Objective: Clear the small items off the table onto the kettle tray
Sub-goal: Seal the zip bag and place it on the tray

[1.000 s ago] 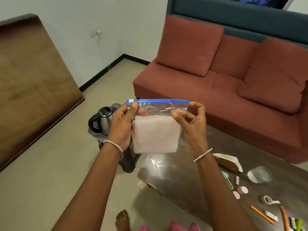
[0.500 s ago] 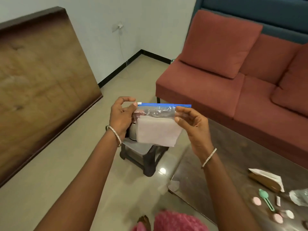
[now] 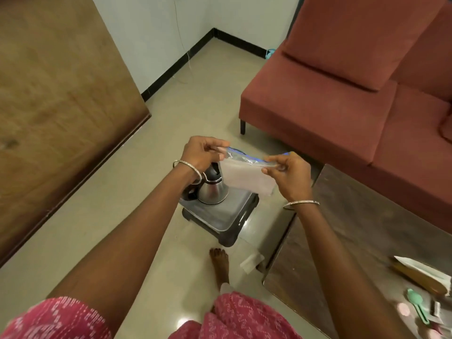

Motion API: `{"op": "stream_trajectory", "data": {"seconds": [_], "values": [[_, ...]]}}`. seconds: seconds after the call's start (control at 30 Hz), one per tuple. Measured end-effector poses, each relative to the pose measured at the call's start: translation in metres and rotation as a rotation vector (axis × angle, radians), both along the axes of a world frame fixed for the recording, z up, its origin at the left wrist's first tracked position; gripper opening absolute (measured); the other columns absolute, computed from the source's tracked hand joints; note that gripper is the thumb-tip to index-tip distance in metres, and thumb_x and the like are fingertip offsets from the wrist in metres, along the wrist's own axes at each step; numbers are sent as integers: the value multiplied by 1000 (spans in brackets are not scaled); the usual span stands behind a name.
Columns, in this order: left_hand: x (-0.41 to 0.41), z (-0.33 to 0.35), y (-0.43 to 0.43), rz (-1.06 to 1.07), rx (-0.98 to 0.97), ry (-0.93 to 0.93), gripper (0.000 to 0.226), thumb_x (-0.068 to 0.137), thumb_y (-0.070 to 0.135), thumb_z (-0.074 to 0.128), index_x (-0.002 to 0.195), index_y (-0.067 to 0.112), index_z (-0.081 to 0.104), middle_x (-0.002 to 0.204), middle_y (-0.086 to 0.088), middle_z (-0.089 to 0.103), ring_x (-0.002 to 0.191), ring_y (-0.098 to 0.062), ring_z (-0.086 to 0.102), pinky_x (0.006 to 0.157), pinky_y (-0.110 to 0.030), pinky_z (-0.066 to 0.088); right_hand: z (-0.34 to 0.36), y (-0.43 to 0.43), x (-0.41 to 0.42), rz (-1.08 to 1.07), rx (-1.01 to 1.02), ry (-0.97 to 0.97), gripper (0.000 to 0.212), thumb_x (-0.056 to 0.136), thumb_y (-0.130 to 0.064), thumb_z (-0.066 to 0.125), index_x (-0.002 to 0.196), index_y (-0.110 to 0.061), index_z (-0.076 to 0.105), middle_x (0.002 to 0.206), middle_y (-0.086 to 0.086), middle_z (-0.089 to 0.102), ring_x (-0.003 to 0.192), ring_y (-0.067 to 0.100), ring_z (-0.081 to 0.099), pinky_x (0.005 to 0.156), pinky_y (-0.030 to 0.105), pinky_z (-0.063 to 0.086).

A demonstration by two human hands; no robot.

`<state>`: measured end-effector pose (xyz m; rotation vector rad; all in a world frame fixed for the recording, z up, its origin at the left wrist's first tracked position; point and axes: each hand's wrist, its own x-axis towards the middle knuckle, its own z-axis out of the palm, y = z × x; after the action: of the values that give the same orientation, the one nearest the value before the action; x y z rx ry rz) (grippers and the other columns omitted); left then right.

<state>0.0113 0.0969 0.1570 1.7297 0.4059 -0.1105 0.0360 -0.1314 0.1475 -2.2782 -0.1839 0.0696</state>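
Note:
I hold a clear zip bag (image 3: 247, 176) with a blue seal and a white folded sheet inside, tilted flat above the tray. My left hand (image 3: 203, 152) pinches its left top corner and my right hand (image 3: 288, 174) pinches the right top corner. Below the bag stands a steel kettle (image 3: 211, 192) with a black handle on a grey metal tray (image 3: 220, 216), which rests on a dark low stool on the floor. At the right lies the dark table (image 3: 367, 228) with a paper packet (image 3: 420, 272), a green spoon (image 3: 418, 307) and small pink discs (image 3: 403, 309).
A red sofa (image 3: 342, 94) stands behind the table. A large wooden board (image 3: 61, 106) leans at the left. My bare foot (image 3: 220, 263) is on the tiled floor near the stool, beside a scrap of white paper (image 3: 252, 261).
I have stepped toward the kettle tray and lowered the bag from upright at chest height to a flatter tilt just over the tray. Both hands keep their pinch on it.

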Motion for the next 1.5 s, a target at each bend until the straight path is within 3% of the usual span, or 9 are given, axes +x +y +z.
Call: {"op": "stream_trajectory", "data": {"seconds": [0.23, 0.37, 0.47, 0.7, 0.93, 1.07, 1.2, 1.3, 1.5], "values": [[39, -64, 56, 37, 389, 193, 26, 77, 20, 74, 102, 25, 71, 92, 5, 70, 87, -11, 64, 82, -19, 44, -62, 26, 65, -267, -70, 28, 21, 78, -23, 78, 96, -13, 79, 98, 10, 59, 96, 23, 57, 72, 14, 28], [13, -113, 74, -278, 626, 532, 50, 69, 34, 79, 114, 24, 59, 108, 1, 64, 103, -24, 61, 93, -38, 48, -82, 35, 93, -416, 27, 93, 22, 77, -19, 79, 96, -9, 78, 109, 11, 59, 100, 26, 61, 92, 27, 45], [-6, -144, 67, -427, 759, 660, 71, 67, 38, 77, 128, 21, 47, 121, -5, 58, 110, -30, 58, 95, -44, 46, -89, 37, 109, -426, 29, 70, 23, 78, -19, 79, 98, -9, 78, 109, 11, 61, 100, 24, 60, 89, 26, 45], [-17, -178, 64, -293, 1055, 490, 34, 84, 32, 62, 116, 23, 53, 105, -1, 67, 98, -26, 65, 76, -33, 37, -93, 39, 120, -404, 120, -33, 21, 81, -19, 76, 99, -9, 77, 104, -1, 54, 96, 11, 55, 83, 19, 45], [-28, -184, 73, -244, 1021, 476, 35, 79, 35, 66, 113, 28, 56, 97, 3, 69, 91, -24, 67, 70, -30, 38, -110, 62, 124, -425, 292, -28, 17, 81, -10, 76, 96, -4, 75, 103, 7, 50, 95, 16, 55, 75, 3, 43], [-31, -185, 76, -251, 1017, 434, 38, 80, 38, 67, 115, 30, 57, 98, 4, 69, 92, -22, 66, 69, -28, 37, -138, 88, 120, -387, 266, 44, 17, 80, -8, 76, 96, -2, 76, 102, 8, 50, 96, 16, 55, 79, 10, 46], [-28, -183, 83, -250, 927, 390, 39, 75, 36, 69, 113, 31, 61, 96, 4, 72, 92, -24, 67, 73, -30, 44, -167, 106, 110, -372, 259, 127, 17, 80, -12, 77, 95, -5, 77, 107, 5, 52, 84, -4, 53, 81, 19, 49], [-24, -179, 87, -226, 831, 363, 37, 68, 35, 66, 104, 30, 62, 93, 8, 72, 89, -22, 67, 75, -31, 47, -185, 114, 105, -341, 235, 198, 17, 80, -13, 77, 95, -7, 78, 112, 10, 57, 91, 7, 57, 87, 30, 52], [0, -178, 84, -118, 670, 179, 24, 83, 13, 50, 103, 15, 63, 97, -2, 72, 90, -26, 68, 77, -42, 54, -209, 118, 113, -301, 203, 268, 19, 81, -12, 75, 99, -7, 78, 108, 11, 66, 100, 21, 63, 90, 22, 48]]}}
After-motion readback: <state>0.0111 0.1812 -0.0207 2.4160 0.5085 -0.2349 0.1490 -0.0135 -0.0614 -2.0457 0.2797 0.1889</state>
